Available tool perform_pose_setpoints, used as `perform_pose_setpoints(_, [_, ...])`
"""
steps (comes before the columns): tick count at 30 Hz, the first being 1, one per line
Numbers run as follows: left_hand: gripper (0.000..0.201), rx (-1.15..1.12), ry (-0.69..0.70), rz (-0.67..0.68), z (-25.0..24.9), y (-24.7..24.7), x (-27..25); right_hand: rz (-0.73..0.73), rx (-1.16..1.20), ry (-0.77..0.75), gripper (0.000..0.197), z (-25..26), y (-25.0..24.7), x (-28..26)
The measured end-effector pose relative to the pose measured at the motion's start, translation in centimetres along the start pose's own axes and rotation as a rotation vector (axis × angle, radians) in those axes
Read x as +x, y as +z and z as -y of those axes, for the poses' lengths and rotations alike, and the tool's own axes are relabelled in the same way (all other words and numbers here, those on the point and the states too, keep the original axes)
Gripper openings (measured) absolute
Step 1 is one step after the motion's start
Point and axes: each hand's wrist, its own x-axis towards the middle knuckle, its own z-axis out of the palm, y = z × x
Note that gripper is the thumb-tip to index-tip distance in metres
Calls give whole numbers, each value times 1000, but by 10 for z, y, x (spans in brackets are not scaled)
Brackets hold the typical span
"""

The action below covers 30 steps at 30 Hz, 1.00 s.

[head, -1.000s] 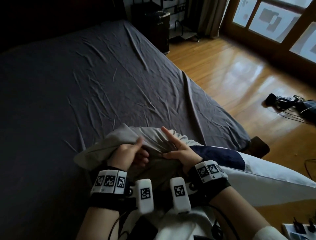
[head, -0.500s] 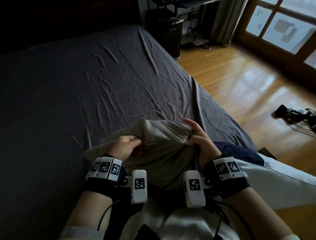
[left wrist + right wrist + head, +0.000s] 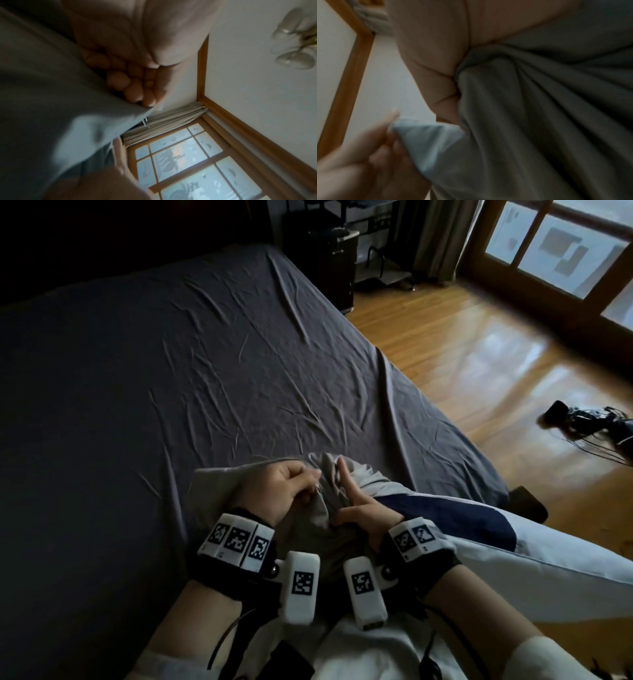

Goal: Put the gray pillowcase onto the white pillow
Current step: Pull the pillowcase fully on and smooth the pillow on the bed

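Head view, contents listed from largest to smallest.

1. Bed [image 3: 171, 378]: covered by a dark gray sheet with many creases; fills the left and middle of the frame.
2. Wooden floor [image 3: 479, 364]: glossy, to the right of the bed, running up to a window [image 3: 561, 251] with a wooden frame.
3. White pillow [image 3: 548, 573]: lies at the near right corner of the bed, across the person's lap; a dark blue panel [image 3: 445, 515] shows on it just beside the right hand.
4. Gray pillowcase [image 3: 219, 484]: bunched in a heap at the near edge of the bed, touching the pillow's left end, between and under both hands. How far it covers the pillow cannot be told.
5. Dark cabinet [image 3: 329, 265]: stands past the far corner of the bed.
6. Cables and dark gear [image 3: 582, 419]: on the floor, well apart from the bed.
7. Left hand [image 3: 277, 491]: grip narrow; fingers curled, thumb and fingertips pinching a fold of the pillowcase. Left wrist view confirms the fingertips [image 3: 137, 94] pressed on gray cloth [image 3: 51, 94].
8. Right hand [image 3: 363, 511]: index finger straight and pointing away over the cloth; the other fingers curl into gathered pillowcase. Right wrist view shows cloth [image 3: 539, 121] bunched against the palm [image 3: 433, 54].
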Motion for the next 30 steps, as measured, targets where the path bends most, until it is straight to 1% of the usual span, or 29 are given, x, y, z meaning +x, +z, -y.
perform_pose_setpoints(2, [38,69,7,46,-4,5,0,20,53,-3,100,-1,6,5])
perform_pose_setpoints(5, [35,101,-58,111,1,2,-1,-56,115,-36,92,-1,-4,7])
perform_pose_setpoints(7, [32,124,-72,97,4,-8,-4,-83,173,-68,84,-2,-13,7])
perform_pose_setpoints(9, [25,149,-70,30,8,-20,-6,-115,211,-86,77,-2,-15,7])
perform_pose_setpoints(12, [15,259,-160,-131,26,-35,-5,-136,277,-105,72,0,-17,11])
perform_pose_setpoints(14, [24,426,-212,-209,41,-36,-1,-142,330,-104,68,3,-15,14])
perform_pose_setpoints(15, [26,546,-212,-234,47,-33,1,-156,333,-98,67,4,-14,16])
perform_pose_setpoints(16, [24,656,-193,-266,48,-29,2,-172,311,-95,68,6,-14,17])
perform_pose_setpoints(17, [23,702,-180,-297,49,-25,3,-180,259,-86,72,7,-13,18])
perform_pose_setpoints(19, [24,642,-172,-324,46,-23,7,-192,124,-72,87,13,-13,19])
perform_pose_setpoints(21, [22,571,-168,-338,40,-24,8,-246,78,-60,97,18,-18,23])
perform_pose_setpoints(24, [17,493,-120,-384,34,-23,7,-372,128,-76,97,24,-24,32])
perform_pose_setpoints(27, [13,453,-62,-422,31,-22,3,-444,225,-111,92,32,-26,40])
perform_pose_setpoints(29, [12,413,-51,-385,30,-17,2,-457,258,-124,90,36,-26,44])
perform_pose_setpoints(30, [11,403,-59,-330,31,-11,2,-458,276,-130,89,37,-27,46])
